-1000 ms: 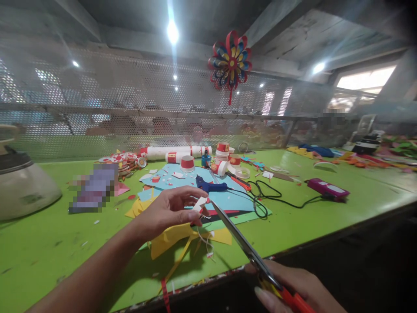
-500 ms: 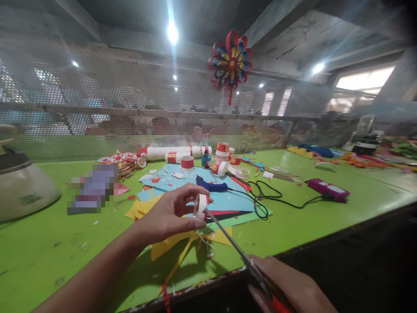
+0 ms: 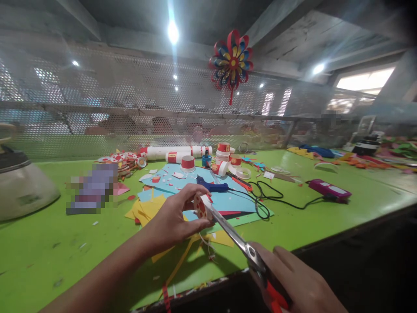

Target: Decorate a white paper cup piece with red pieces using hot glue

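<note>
Above the front part of the green table, my left hand [image 3: 185, 211] pinches a small round paper cup piece [image 3: 202, 208] between thumb and fingers. Its red-dotted round face is turned toward the left. My right hand [image 3: 295, 278], at the lower right, is closed round the red handles of metal scissors [image 3: 243, 245]. The blade tips touch or overlap the right side of the cup piece. Yellow paper [image 3: 148, 209] and light blue sheets [image 3: 237, 201] lie beneath and behind my left hand.
A blue glue gun [image 3: 211, 186] lies behind my left hand, its black cord looping right near a purple box [image 3: 329, 190]. Paper cups [image 3: 187, 163] stand farther back. A large pale container [image 3: 26, 187] is at left. A paper flower [image 3: 233, 63] hangs above.
The cup piece has turned so that its dotted face shows. The scissors have rotated, showing their broad side and pivot, and my right hand has turned with them.
</note>
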`<state>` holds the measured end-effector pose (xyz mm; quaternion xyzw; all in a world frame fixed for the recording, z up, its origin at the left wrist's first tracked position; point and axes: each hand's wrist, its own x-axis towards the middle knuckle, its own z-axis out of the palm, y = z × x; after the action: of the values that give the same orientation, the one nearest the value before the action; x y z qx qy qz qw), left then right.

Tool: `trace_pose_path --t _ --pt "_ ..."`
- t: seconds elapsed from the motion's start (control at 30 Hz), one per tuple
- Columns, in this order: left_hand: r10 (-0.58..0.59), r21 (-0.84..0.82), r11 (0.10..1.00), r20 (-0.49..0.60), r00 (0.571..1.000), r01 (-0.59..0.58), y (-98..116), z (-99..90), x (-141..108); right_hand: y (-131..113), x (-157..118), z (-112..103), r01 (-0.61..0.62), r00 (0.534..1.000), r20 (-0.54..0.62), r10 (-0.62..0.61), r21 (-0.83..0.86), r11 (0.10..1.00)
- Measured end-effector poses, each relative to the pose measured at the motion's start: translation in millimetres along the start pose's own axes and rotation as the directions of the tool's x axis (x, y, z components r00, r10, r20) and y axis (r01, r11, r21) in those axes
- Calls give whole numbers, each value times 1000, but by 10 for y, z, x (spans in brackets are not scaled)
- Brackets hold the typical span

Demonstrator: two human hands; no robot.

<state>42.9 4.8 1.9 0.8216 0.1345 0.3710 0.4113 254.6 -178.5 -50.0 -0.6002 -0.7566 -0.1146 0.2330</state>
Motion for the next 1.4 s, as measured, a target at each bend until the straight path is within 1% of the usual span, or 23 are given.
trace_pose_path --t 0.07,0.23,0.37,0.53,0.7,0.8,0.93,1.1,1.4 --pt "16 42 999 -12 1000 -15 -10 14 -1 13 17 -28 9 1000 28 -9 -5 1000" --pt "86 175 982 -71 994 -72 -20 35 -3 -9 53 -62 18 999 48 -15 -59 998" --pt "129 264 960 -112 985 -96 -41 41 1 -41 81 -78 23 999 39 -19 -82 996" --pt "153 359 929 -165 974 -85 -96 59 -7 -62 100 -92 17 1000 15 -15 -127 992" --pt "146 357 931 -175 974 -75 -123 69 -32 -68 136 -103 56 998 6 -56 -148 987" --pt "120 349 936 -169 978 -54 -105 68 -40 -62 159 -130 48 999 7 -47 -156 987" --pt "100 355 934 -162 982 -37 -67 71 -32 -44 170 -162 55 998 37 -50 -148 987" --pt "108 344 938 -162 981 -46 -46 77 -33 -10 149 -164 28 997 79 -19 -108 994" --pt "138 340 937 -172 975 -73 -79 80 -60 50 112 -127 36 995 100 -27 -80 996"
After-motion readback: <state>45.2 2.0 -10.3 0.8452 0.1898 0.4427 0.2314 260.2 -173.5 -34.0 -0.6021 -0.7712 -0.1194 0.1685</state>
